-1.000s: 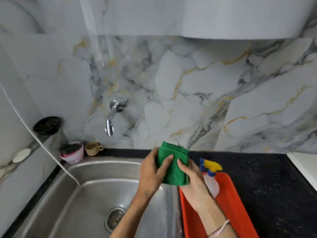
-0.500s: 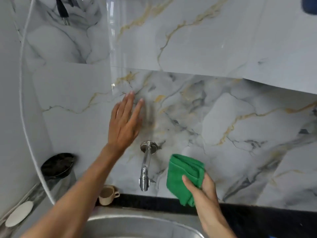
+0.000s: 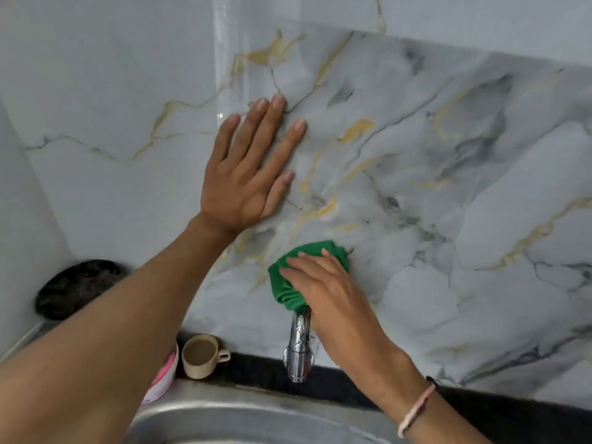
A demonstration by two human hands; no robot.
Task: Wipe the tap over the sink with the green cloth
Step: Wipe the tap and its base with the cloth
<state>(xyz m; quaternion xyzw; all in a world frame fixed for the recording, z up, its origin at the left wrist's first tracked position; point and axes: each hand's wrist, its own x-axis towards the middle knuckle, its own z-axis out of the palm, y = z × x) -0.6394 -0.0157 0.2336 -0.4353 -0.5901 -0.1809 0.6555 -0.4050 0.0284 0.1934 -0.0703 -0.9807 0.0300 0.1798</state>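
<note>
A chrome tap juts from the marble wall above the steel sink. My right hand presses the bunched green cloth over the tap's top, where it meets the wall; the cloth hides the tap's base, and only the spout below shows. My left hand lies flat on the wall tile, fingers spread, up and left of the tap, holding nothing.
A small beige cup and a pink-and-white bowl stand on the black counter ledge behind the sink, left of the tap. A dark round object sits on the left ledge. My left forearm crosses the lower left.
My right hand has carried the cloth left onto the top of the tap and wrapped it there. My left hand has settled flat on the wall. The view has moved closer.
</note>
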